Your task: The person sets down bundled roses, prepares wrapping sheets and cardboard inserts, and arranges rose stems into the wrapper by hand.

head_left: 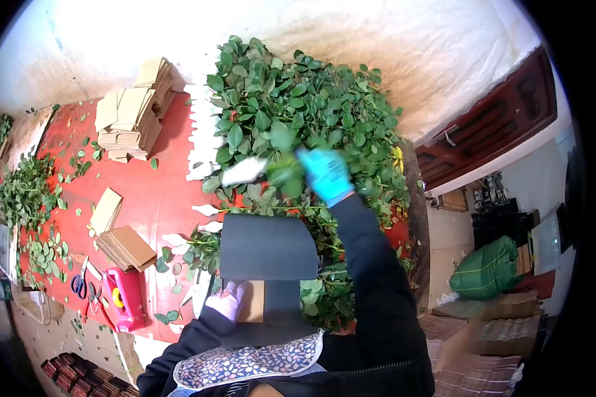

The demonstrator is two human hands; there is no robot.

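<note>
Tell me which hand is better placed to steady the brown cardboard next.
Left, I'd judge: the left hand is at the left edge of the brown cardboard, while the right hand, blurred, is farther off, over the leafy stems.

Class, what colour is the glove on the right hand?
Bright blue; the glove shows best in the head view.

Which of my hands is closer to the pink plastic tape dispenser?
Left. Your purple-gloved left hand is to the right of the pink plastic tape dispenser; your blue-gloved right hand is farther right and forward, over the leafy green stems.
</note>
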